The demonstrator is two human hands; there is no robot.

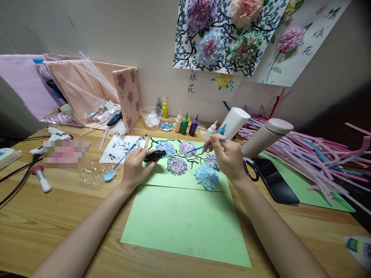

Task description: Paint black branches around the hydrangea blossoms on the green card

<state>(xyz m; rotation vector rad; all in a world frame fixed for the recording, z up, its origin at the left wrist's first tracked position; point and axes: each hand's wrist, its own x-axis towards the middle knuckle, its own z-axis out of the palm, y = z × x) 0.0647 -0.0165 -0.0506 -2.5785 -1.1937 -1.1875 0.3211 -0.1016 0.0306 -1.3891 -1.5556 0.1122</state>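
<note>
My left hand (136,166) is wrapped round a small black bottle (155,155), tilted with its mouth toward the right. In my right hand (224,154) is a thin blue paintbrush (204,146), its tip near the upper flowers. Beneath both lies a green sheet (185,220) with black painted branches. On it sit raised flowers: a blue-purple one (165,148), a pink-purple one (187,148), a purple one (177,165), another at the right (211,161), and a large light-blue one (206,177).
Paint bottles (184,124) stand behind the sheet. At right are a white-lidded cup (266,135), black scissors (251,170), a phone (274,180) and fuzzy stems (313,154). At left lie a paint-spotted paper (118,148), a blue-tipped stick (109,175) and a glue gun (56,136).
</note>
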